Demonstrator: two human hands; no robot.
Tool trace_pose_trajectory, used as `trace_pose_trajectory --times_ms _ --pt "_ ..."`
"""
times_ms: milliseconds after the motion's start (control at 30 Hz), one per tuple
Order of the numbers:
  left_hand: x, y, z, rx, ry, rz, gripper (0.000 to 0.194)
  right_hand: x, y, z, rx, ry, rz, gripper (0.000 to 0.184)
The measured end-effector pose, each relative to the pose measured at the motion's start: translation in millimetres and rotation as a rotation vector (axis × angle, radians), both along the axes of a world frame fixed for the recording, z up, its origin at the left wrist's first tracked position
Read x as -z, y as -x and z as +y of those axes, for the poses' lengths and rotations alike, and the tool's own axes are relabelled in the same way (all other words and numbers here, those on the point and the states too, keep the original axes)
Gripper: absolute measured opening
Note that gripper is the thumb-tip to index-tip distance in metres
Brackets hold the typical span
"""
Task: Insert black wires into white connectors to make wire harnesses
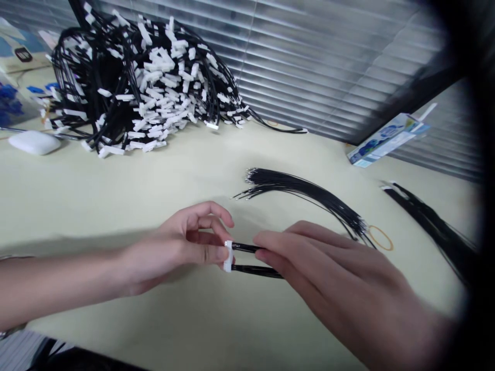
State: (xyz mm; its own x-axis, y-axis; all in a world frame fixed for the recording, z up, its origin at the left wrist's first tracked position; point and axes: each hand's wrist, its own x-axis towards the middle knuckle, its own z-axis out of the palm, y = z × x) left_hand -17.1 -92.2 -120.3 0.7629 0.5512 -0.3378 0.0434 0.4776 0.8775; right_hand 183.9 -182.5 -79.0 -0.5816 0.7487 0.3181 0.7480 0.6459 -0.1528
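My left hand [197,239] pinches a small white plug connector [228,256] between thumb and fingers, over the near part of the table. Two groups of black wires [255,270] run out of the connector to the right. My right hand [320,268] has its thumb and fingers closed on the upper group, close to the connector. The lower group passes beneath that hand, which hides the far ends of the wires. Just beyond my hands lies a bundle of loose black wires [309,193] with bare metal tips.
A large heap of black cables with white connectors [162,87] fills the back left, against the blinds [309,62]. A white mouse-like object [34,142] lies at left. At right are a yellow rubber band [381,238], a blue-white carton [386,139] and more black wires [429,221].
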Motion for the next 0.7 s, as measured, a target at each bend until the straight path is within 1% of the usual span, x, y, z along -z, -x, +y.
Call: trace_pose_trajectory --times_ms 67,167,333,433,700 --pt "-0.5 -0.1 0.0 -0.010 0.002 0.000 0.024 2.5 -0.3 1.0 -0.013 -0.021 -0.010 0.022" --pt "0.1 0.2 -0.5 -0.025 0.008 -0.006 0.024 5.5 1.8 1.0 0.031 -0.050 -0.009 0.021" --pt "4.2 0.4 -0.2 -0.006 -0.003 -0.017 0.023 8.0 4.6 1.5 0.081 -0.023 -0.056 0.026" --pt "5.4 0.2 0.8 -0.001 -0.013 -0.028 0.023 7.9 5.9 1.7 0.109 -0.027 -0.071 0.024" --pt "-0.5 -1.1 0.5 0.005 -0.012 -0.007 0.023 7.3 7.5 1.0 0.096 -0.076 -0.098 0.021"
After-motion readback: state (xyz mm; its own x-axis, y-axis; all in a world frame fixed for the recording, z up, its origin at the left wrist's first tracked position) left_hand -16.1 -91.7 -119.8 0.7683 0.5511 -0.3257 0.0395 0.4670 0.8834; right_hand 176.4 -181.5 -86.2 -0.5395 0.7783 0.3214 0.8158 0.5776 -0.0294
